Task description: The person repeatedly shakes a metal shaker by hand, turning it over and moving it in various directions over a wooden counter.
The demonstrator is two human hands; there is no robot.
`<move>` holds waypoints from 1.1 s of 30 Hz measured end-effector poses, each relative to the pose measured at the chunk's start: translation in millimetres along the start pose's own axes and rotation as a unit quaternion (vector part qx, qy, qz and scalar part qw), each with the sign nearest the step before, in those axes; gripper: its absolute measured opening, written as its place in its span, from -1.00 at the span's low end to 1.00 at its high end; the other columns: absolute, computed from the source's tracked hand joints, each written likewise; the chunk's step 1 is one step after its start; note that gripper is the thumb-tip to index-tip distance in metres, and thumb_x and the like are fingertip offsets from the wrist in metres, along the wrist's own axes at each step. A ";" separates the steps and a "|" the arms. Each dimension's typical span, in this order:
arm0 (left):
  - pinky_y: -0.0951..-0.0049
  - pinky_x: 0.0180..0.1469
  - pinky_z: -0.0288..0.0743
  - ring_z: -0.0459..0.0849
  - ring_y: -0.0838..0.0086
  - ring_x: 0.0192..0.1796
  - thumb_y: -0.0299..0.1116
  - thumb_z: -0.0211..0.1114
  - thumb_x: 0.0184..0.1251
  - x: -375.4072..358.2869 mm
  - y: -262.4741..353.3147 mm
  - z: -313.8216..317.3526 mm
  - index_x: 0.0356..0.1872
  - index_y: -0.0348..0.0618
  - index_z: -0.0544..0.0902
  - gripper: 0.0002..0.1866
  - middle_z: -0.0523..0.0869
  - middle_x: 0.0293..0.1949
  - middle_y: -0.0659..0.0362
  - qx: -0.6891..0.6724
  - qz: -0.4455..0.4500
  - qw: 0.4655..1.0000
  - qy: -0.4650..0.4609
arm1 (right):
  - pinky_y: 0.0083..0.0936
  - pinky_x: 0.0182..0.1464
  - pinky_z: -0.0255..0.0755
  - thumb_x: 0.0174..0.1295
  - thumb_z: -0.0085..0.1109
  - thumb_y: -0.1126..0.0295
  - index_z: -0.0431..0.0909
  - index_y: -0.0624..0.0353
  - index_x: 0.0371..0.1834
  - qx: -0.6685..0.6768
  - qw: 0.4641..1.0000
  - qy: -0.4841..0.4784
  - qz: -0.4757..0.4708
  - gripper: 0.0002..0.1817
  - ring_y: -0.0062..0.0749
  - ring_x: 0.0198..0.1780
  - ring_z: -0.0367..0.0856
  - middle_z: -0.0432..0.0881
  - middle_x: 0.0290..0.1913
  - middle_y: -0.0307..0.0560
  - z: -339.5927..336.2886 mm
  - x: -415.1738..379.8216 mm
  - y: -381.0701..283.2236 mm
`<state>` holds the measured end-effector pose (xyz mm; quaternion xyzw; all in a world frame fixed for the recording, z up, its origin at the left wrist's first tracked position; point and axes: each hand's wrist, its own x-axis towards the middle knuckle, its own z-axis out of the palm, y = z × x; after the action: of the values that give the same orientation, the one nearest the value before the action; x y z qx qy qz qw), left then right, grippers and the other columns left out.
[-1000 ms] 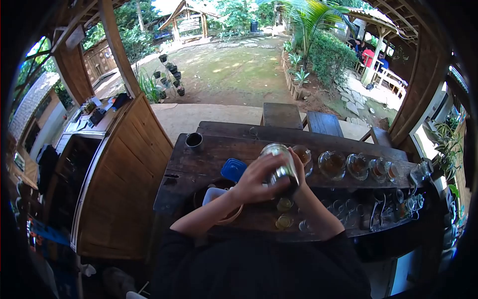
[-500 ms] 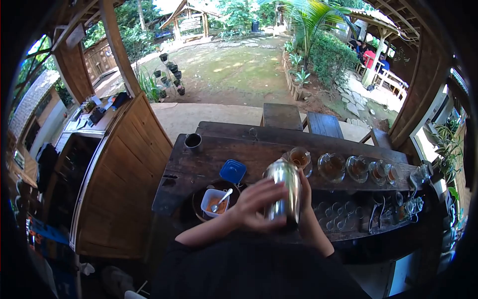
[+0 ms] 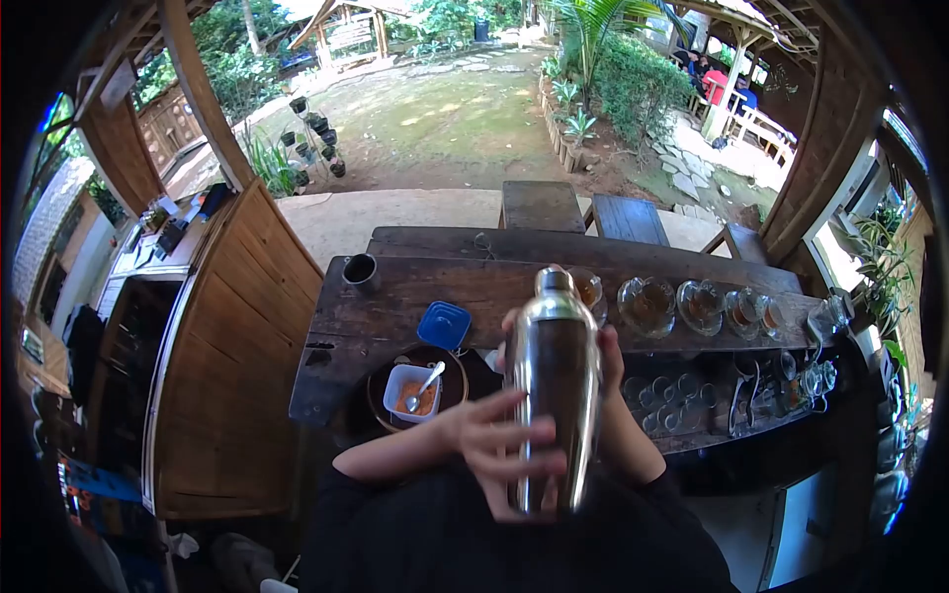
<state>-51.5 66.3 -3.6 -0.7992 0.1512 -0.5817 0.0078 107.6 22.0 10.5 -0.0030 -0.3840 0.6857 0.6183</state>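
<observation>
A shiny metal cocktail shaker (image 3: 556, 395) stands nearly upright in front of my chest, its capped top away from me. My left hand (image 3: 504, 440) is wrapped around its lower left side, slightly blurred. On the upper right side my right hand (image 3: 610, 364) grips it, with fingertips showing past the far left edge. Left of the shaker, a white plastic tub (image 3: 397, 383) of orange-brown powder holds a metal spoon (image 3: 427, 383). It rests on a round dark tray (image 3: 457, 383). The tub's likely blue lid (image 3: 444, 325) lies just beyond it on the wooden counter (image 3: 494, 282).
Several glass cups of amber drink on saucers (image 3: 647, 304) line the counter to the right. Upturned glasses (image 3: 672, 400) and tongs (image 3: 743, 395) sit on the lower shelf. A dark mug (image 3: 361, 272) stands far left. Stools (image 3: 542, 206) are beyond; people sit in the distance.
The shaker has swung from tilted and foreshortened to more upright and full length, coming nearer me. Both hands have moved with it and keep hold. The view has shifted slightly.
</observation>
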 end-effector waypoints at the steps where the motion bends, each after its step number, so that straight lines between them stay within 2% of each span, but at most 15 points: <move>1: -0.13 0.21 0.42 0.65 0.27 0.05 -0.35 0.45 0.00 2.6 -1.1 -1.5 0.08 0.46 0.41 -0.40 0.59 0.08 0.21 0.013 0.015 1.000 -0.015 | -0.12 0.23 0.39 0.35 -0.09 -0.08 0.04 0.00 0.47 0.037 0.993 0.115 0.016 -0.29 -0.11 0.22 0.46 0.40 0.25 0.14 -22.2 -2.1 2.8; 3: -0.14 0.24 0.38 0.65 0.22 0.07 -0.29 0.45 0.00 4.3 -21.3 4.8 0.07 0.44 0.45 -0.43 0.60 0.09 0.12 -0.126 -0.370 0.921 0.003 | -0.14 0.23 0.40 0.38 -0.16 -0.09 0.21 0.15 0.37 0.065 0.968 0.206 0.131 -0.35 -0.12 0.17 0.51 0.49 0.16 0.13 -47.7 10.9 -8.0; 6: -0.08 0.24 0.39 0.63 0.07 0.09 -0.20 0.49 -0.07 10.6 -10.7 -0.9 0.11 0.26 0.47 -0.38 0.59 0.09 0.02 -0.093 -0.310 0.946 0.003 | -0.16 0.22 0.41 0.40 -0.19 -0.08 0.29 0.21 0.30 0.098 0.973 0.186 0.094 -0.37 -0.14 0.13 0.54 0.52 0.12 0.10 -36.2 10.0 -4.5; 9: 0.06 0.23 0.41 0.55 -0.05 0.16 -0.03 0.53 -0.08 16.2 -4.3 -1.4 0.20 -0.25 0.32 -0.14 0.52 0.13 -0.09 -0.057 -0.023 0.995 0.082 | -0.14 0.23 0.39 0.40 -0.12 0.00 0.08 -0.05 0.44 0.011 0.975 0.222 -0.012 -0.40 -0.14 0.24 0.42 0.35 0.27 0.03 -15.6 -0.9 1.5; 11: 0.12 0.26 0.35 0.46 0.01 0.24 0.01 0.44 0.09 -15.5 0.5 4.3 0.28 -0.24 0.19 -0.14 0.41 0.19 -0.16 -0.065 -0.305 0.944 0.105 | -0.15 0.25 0.35 0.39 -0.10 0.02 -0.07 -0.07 0.47 -0.102 0.938 0.284 -0.170 -0.34 -0.18 0.27 0.38 0.28 0.29 -0.01 -21.8 -2.1 4.7; 12: 0.17 0.27 0.33 0.42 0.07 0.26 -0.02 0.36 0.21 -13.4 -22.0 5.8 0.32 -0.22 0.10 -0.17 0.37 0.18 -0.16 -0.219 -0.522 0.815 0.125 | -0.20 0.27 0.30 0.32 0.12 0.14 -0.20 -0.02 0.47 -0.207 0.894 0.304 -0.257 -0.19 -0.20 0.29 0.34 0.21 0.31 -0.03 16.8 11.5 -2.7; 13: 0.28 0.11 0.49 0.56 0.27 0.10 -0.13 0.20 0.36 -0.8 -24.8 33.7 0.23 -0.26 0.30 -0.44 0.46 0.16 -0.03 -0.013 -0.287 0.904 0.318 | -0.20 0.27 0.30 0.32 0.12 0.14 -0.20 -0.02 0.47 -0.208 0.892 0.306 -0.258 -0.19 -0.20 0.29 0.34 0.21 0.31 -0.03 12.8 12.7 -3.4; 15: 0.37 0.01 0.54 0.57 0.39 0.07 -0.10 0.18 0.38 -25.0 -23.4 31.3 0.16 -0.23 0.36 -0.50 0.51 0.06 0.05 -0.217 -0.543 0.753 0.304 | -0.26 0.25 0.30 0.16 0.34 0.31 -0.22 0.06 0.47 -0.585 0.678 0.267 -0.357 -0.03 -0.23 0.28 0.33 0.19 0.30 0.03 2.5 12.9 -3.4; 17: 0.46 0.15 0.41 0.54 0.46 0.11 -0.04 0.33 0.25 -50.1 -32.1 27.9 0.11 -0.26 0.40 -0.42 0.55 -0.05 0.14 -0.421 -0.633 0.595 0.263 | -0.30 0.20 0.33 0.00 0.46 0.41 -0.20 0.17 0.47 -0.572 0.702 0.236 -0.351 0.08 -0.22 0.24 0.37 0.25 0.25 0.10 4.8 13.5 -6.2; 22: 0.31 0.27 0.34 0.51 0.37 0.24 0.37 -0.21 0.37 -87.2 -26.3 37.5 0.33 -0.18 0.32 -0.17 0.52 0.21 0.07 -0.527 -0.643 0.548 0.089 | -0.30 0.20 0.35 0.00 0.49 0.30 -0.16 0.24 0.47 -0.605 0.744 0.186 -0.214 0.10 -0.17 0.18 0.43 0.30 0.22 0.19 -2.2 4.0 -1.9; 26: 0.18 0.40 0.19 0.33 0.34 0.39 0.30 -0.26 0.43 -73.1 -8.8 49.4 0.36 -0.15 0.27 -0.23 0.47 0.26 0.10 -0.652 -0.624 0.364 0.231 | -0.23 0.24 0.34 -0.04 0.52 0.28 -0.21 0.22 0.47 -0.672 0.668 0.131 -0.292 0.16 -0.07 0.26 0.39 0.25 0.28 0.25 -0.8 0.8 1.2; 27: 0.18 0.40 0.19 0.33 0.34 0.39 0.30 -0.26 0.43 -72.3 -7.7 49.1 0.36 -0.15 0.27 -0.23 0.47 0.26 0.10 -0.653 -0.624 0.363 0.229 | -0.20 0.25 0.33 -0.07 0.54 0.28 -0.21 0.21 0.47 -0.681 0.646 0.079 -0.336 0.17 -0.02 0.28 0.37 0.26 0.27 0.27 0.8 1.7 1.4; 29: 0.14 0.39 0.20 0.32 0.32 0.39 0.28 -0.24 0.44 -64.0 -1.0 45.2 0.38 -0.07 0.25 -0.27 0.44 0.29 0.11 -0.506 -0.590 0.598 0.198 | -0.15 0.27 0.33 -0.22 0.64 0.24 -0.11 0.21 0.42 -0.698 0.632 0.041 -0.334 0.21 0.04 0.31 0.35 0.30 0.25 0.30 -0.1 2.7 6.7; 31: 0.14 0.41 0.19 0.32 0.31 0.39 0.28 -0.20 0.43 -84.6 2.2 47.0 0.40 0.00 0.23 -0.29 0.37 0.35 0.13 -0.462 -0.625 0.582 0.237 | -0.13 0.24 0.37 -0.28 0.66 0.19 -0.09 0.18 0.42 -0.719 0.630 0.058 -0.288 0.24 0.06 0.29 0.39 0.32 0.26 0.30 -10.9 -2.7 20.7; 33: 0.13 0.40 0.20 0.32 0.30 0.38 0.27 -0.18 0.42 -80.1 5.2 39.9 0.42 0.01 0.19 -0.28 0.31 0.38 0.14 -0.429 -0.558 0.704 0.094 | -0.13 0.23 0.39 -0.29 0.67 0.17 -0.07 0.18 0.41 -0.735 0.620 0.070 -0.266 0.24 0.06 0.28 0.40 0.32 0.26 0.30 -4.4 -5.1 18.4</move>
<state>-37.8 74.9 -91.8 -0.5954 -0.0895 -0.4238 -0.6767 95.4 21.0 -4.7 -0.4024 -0.6994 -0.0217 0.5903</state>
